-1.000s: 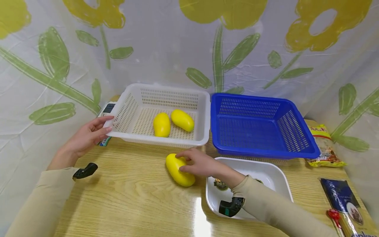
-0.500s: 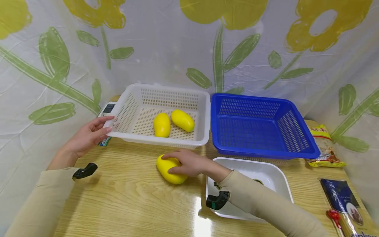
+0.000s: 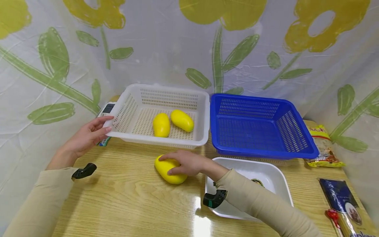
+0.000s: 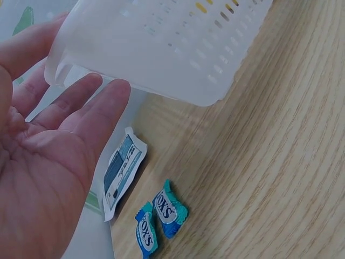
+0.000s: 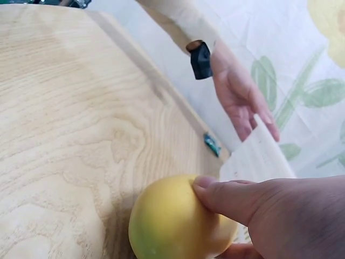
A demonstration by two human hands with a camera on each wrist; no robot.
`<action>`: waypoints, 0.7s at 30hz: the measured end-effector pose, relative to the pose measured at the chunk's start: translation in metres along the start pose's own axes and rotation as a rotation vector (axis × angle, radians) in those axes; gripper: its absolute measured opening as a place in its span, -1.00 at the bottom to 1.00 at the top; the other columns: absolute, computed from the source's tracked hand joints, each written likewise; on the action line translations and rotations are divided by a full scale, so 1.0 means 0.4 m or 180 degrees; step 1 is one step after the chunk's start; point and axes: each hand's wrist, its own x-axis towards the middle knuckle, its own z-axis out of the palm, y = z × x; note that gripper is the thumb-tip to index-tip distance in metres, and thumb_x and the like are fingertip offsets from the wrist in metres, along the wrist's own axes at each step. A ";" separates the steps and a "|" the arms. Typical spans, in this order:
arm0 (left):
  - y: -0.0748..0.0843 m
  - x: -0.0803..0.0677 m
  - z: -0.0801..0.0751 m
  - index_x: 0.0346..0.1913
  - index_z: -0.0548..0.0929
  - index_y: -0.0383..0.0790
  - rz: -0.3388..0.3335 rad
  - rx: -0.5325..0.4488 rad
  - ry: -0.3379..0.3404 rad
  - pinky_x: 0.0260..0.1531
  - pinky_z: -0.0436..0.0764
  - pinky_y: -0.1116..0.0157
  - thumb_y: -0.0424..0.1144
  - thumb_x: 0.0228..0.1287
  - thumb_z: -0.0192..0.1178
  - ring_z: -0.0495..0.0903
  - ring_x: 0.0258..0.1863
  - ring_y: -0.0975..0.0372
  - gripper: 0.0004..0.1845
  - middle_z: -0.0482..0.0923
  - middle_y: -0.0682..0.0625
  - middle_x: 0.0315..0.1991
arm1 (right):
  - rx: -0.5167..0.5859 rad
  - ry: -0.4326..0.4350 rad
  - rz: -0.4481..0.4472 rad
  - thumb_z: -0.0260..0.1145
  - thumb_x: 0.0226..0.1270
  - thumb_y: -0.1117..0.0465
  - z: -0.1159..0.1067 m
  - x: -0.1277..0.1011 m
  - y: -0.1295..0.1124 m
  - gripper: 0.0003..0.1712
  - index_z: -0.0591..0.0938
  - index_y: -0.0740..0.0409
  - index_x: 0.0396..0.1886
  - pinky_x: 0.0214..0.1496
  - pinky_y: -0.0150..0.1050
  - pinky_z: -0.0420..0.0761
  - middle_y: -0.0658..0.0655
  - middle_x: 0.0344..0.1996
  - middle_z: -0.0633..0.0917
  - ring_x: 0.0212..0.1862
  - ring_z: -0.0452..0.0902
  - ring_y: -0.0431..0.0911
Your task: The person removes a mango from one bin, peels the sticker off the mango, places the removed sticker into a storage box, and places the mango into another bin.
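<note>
My left hand pinches the left front corner of the white plastic basket, thumb over the rim and fingers underneath, as the left wrist view shows. Two yellow mangoes, one upright in view and one slanted, lie inside that basket. In front of it, my right hand grips a third yellow mango from its right side. The right wrist view shows the thumb pressed on this mango, which has a greenish patch; most of the fingers are hidden there.
To the right of the white basket stands a blue basket. A white tray sits before it, partly under my right forearm. Farther right are a yellow food bag, a navy packet and a red lollipop. Wrapped candies lie at left.
My right hand and the mango in its grip have shifted left along the front of the white basket, mostly in the first half second. The left hand stays at the rim.
</note>
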 end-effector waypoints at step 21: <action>0.007 -0.007 0.001 0.44 0.25 -0.16 -0.0001 0.0040 -0.0068 -0.03 0.58 0.46 -0.34 0.48 0.06 0.58 -0.01 0.36 -0.47 0.46 0.04 0.15 | 0.0059 0.0170 0.0074 0.27 0.42 0.08 0.006 -0.034 -0.009 -0.50 0.50 0.02 0.32 0.23 -0.25 0.39 0.04 0.26 0.53 0.15 0.44 -0.08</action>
